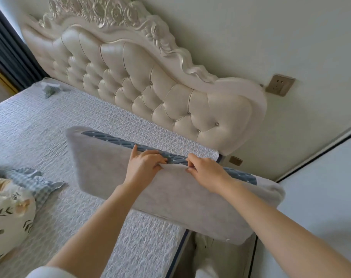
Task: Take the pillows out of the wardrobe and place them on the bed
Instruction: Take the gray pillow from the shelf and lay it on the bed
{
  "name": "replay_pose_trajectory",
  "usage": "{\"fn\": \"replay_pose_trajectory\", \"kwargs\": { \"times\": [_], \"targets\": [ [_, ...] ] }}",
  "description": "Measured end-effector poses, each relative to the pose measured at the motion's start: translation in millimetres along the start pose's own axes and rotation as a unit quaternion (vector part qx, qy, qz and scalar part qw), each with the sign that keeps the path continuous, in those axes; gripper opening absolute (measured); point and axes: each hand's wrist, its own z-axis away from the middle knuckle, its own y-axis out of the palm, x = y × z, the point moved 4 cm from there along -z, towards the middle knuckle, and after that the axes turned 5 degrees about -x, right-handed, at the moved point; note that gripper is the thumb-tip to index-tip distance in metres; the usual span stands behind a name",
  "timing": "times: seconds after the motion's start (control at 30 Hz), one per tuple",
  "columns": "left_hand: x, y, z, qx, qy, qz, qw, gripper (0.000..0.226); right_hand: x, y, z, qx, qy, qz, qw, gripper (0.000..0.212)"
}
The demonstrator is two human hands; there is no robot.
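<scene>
We note both hands closed on the far upper edge of the grey pillow [150, 183], side by side near its middle: left hand [145, 160] and right hand [205, 169], fingers pinching the cover beside the blue quilted band [114, 140]. The pillow hangs partly over the bed [40, 125], its right end past the mattress edge. Its long axis runs roughly parallel to the headboard [150, 85], which lies beyond the fingers. We judge the next move is forward and down toward the headboard. A floral pillow [8, 213] lies at left.
</scene>
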Motion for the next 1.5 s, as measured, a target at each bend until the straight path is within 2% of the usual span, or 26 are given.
{"fn": "replay_pose_trajectory", "kwargs": {
  "times": [0.27, 0.4, 0.53, 0.67, 0.7, 0.77, 0.83, 0.9, 1.0, 1.07, 1.13, 1.27, 1.37, 1.43, 1.5],
  "targets": [
    [24, 70, -129, -0.02, -0.076, -0.055, 0.995, 0.017, -79, -10, -124, -0.068, -0.034, -0.037, 0.996, 0.012],
    [40, 96, -160, -0.029, -0.115, -0.07, 0.99, 0.017, -98, 4, -168, -0.067, -0.043, -0.035, 0.996, 0.009],
    [65, 127, -149, 0.019, -0.174, -0.078, 0.982, 0.021, -113, 48, -185, -0.009, -0.059, 0.035, 0.998, 0.002],
    [71, 155, -111, 0.05, -0.2, -0.08, 0.975, 0.023, -133, 93, -190, 0.122, -0.051, 0.034, 0.991, 0.008],
    [69, 160, -100, 0.033, -0.207, -0.077, 0.975, 0.025, -138, 99, -189, 0.151, -0.041, 0.017, 0.988, 0.013],
    [66, 166, -82, -0.008, -0.257, -0.058, 0.965, 0.028, -145, 105, -189, 0.18, -0.025, -0.021, 0.983, 0.038],
    [63, 171, -66, -0.033, -0.325, -0.044, 0.944, 0.018, -150, 105, -191, 0.181, -0.01, -0.035, 0.983, 0.056],
    [59, 175, -54, -0.041, -0.396, -0.031, 0.917, 0.011, -158, 108, -193, 0.174, 0.033, -0.021, 0.984, 0.06],
    [57, 181, -34, -0.051, -0.458, -0.01, 0.888, 0.02, -177, 117, -191, 0.192, 0.169, 0.003, 0.967, 0.07],
    [55, 182, -20, -0.066, -0.507, 0.051, 0.858, 0.032, -185, 128, -182, 0.228, 0.202, 0.017, 0.952, 0.073],
    [46, 181, -7, -0.08, -0.564, 0.13, 0.812, 0.049, -184, 139, -175, 0.246, 0.198, 0.014, 0.949, 0.072],
    [35, 198, 20, -0.063, -0.626, 0.172, 0.758, 0.076, -176, 166, -166, 0.268, 0.18, 0.027, 0.946, 0.07],
    [48, 225, 46, -0.027, -0.725, 0.184, 0.663, 0.099, -175, 189, -166, 0.286, 0.174, 0.053, 0.941, 0.072],
    [61, 238, 65, -0.011, -0.761, 0.195, 0.618, 0.107, -178, 204, -166, 0.296, 0.159, 0.072, 0.939, 0.073],
    [74, 249, 91, -0.008, -0.769, 0.214, 0.602, 0.107, -179, 222, -173, 0.291, 0.136, 0.091, 0.943, 0.072]
  ]
}}
